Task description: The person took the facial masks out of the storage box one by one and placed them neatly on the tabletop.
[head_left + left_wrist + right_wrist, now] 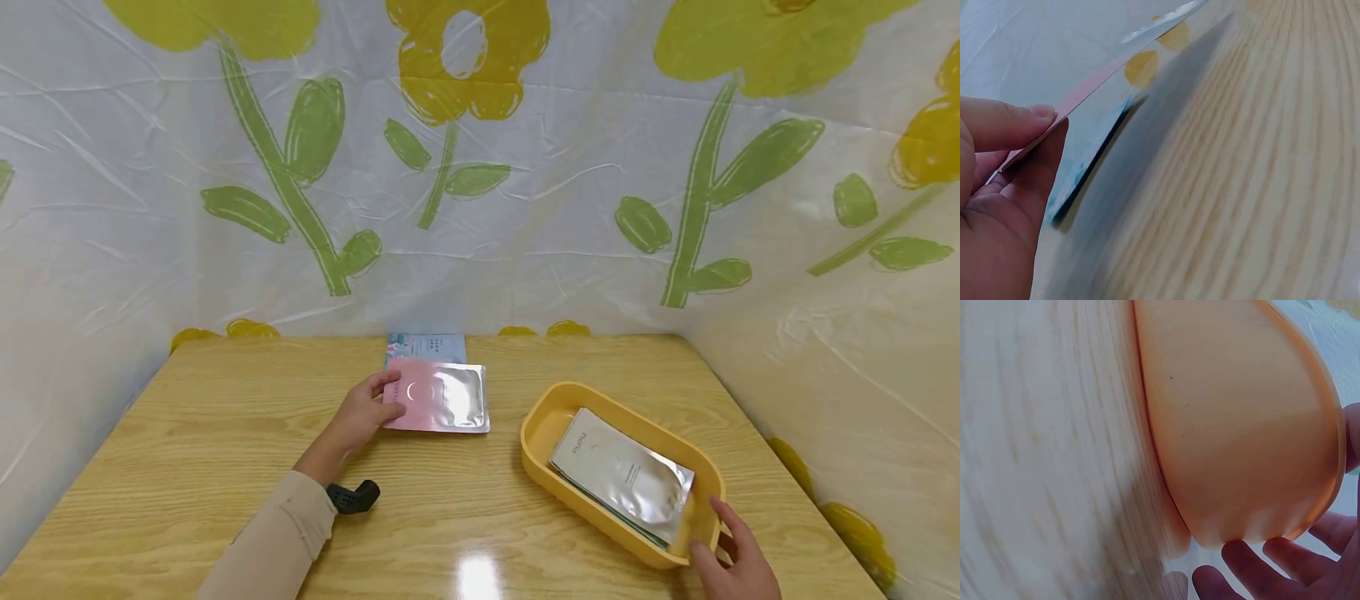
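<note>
My left hand (363, 410) pinches the left edge of a pink and silver face mask packet (442, 396), thumb on top and fingers beneath. In the left wrist view the pink packet (1094, 81) is raised and tilted above the table, over a shadow. Partly covered by it in the head view, a blue packet (427, 346) lies at the table's back edge. My right hand (738, 562) grips the near right end of a yellow bin (543, 417), its fingers against the outer wall (1241, 456). Inside the bin lies a stack of packets, a silvery white packet (622, 475) uppermost.
The wooden table (225, 467) meets a flower-printed white curtain (525, 208) at the back, with more curtain along both sides. A black curved piece (356, 497) sticks out beside my left wrist.
</note>
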`<act>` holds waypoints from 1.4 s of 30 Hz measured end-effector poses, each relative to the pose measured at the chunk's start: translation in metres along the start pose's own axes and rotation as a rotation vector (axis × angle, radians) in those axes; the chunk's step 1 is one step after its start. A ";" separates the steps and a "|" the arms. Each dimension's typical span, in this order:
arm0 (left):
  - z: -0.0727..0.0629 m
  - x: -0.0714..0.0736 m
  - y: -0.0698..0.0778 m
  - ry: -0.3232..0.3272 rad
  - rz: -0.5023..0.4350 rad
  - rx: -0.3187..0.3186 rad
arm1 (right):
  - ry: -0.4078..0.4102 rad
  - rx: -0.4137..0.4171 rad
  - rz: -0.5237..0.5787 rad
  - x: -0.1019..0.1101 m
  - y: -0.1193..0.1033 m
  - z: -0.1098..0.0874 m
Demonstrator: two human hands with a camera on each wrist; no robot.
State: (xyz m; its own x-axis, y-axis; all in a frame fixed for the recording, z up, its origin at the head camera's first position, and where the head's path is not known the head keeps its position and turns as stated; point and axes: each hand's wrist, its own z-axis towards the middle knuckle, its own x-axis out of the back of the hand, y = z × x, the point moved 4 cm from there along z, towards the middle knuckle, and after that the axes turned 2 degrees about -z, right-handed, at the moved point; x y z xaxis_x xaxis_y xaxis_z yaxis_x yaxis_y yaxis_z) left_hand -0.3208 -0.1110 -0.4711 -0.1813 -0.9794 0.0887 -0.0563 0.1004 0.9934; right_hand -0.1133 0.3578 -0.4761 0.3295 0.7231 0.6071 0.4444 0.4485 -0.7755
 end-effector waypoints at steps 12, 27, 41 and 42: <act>-0.001 0.014 -0.011 0.048 0.142 0.077 | -0.020 -0.017 0.008 -0.001 -0.003 -0.002; -0.008 0.005 0.000 0.043 0.556 0.071 | -0.111 -0.028 -0.002 0.001 0.000 0.003; -0.009 -0.003 0.016 -0.003 0.784 -0.025 | -0.084 -0.020 0.004 0.000 0.001 0.005; -0.010 -0.004 0.016 -0.004 0.791 -0.022 | -0.083 -0.018 0.006 0.000 0.001 0.005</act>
State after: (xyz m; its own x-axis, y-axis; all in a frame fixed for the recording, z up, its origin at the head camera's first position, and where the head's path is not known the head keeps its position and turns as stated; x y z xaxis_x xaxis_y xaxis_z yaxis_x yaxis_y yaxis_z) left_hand -0.3113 -0.1072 -0.4545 -0.1625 -0.6179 0.7693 0.1102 0.7634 0.6365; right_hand -0.1167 0.3606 -0.4782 0.2620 0.7672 0.5855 0.4577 0.4353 -0.7752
